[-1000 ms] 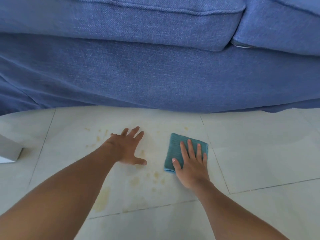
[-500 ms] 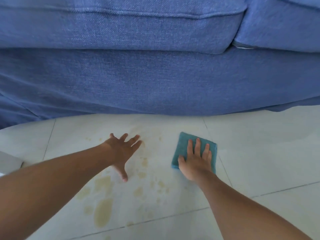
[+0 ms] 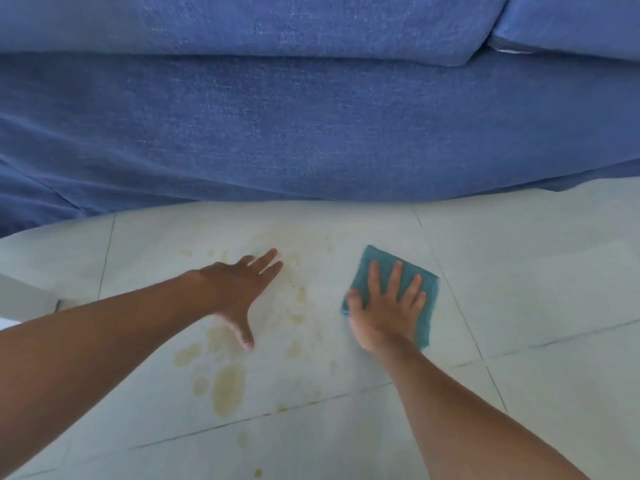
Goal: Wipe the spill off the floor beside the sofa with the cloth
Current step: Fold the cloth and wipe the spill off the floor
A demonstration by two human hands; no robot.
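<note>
A: Nearest item?
B: Floor (image 3: 554, 271), pale tiles with dark grout lines. One small yellow-brown drop lies by the bottom edge, another just above it.

A: Next?
B: Spill (image 3: 227, 386): yellow-brown blotches, the largest an elongated patch near the lower grout line, with smaller spots scattered up toward the sofa. All lie on one tile, left of the cloth.

A: Hands?
B: Left hand (image 3: 239, 292), palm down over the spill, fingers straight and spread, thumb pointing toward the viewer. It holds nothing. Whether it touches the floor cannot be told; the hand is blurred.
Right hand (image 3: 388, 306), flat on the cloth, fingers extended and slightly fanned, thumb at the cloth's left edge. It presses rather than grasps.

A: Cloth?
B: Cloth (image 3: 426, 292), teal, folded into a rough square, lying on the floor under the right hand, just right of the spots, apart from the large patch.

A: Farthest?
B: Sofa (image 3: 311, 133), blue fabric, its base meeting the floor; two seat cushions above. A pale object shows at the left edge, unidentifiable.
</note>
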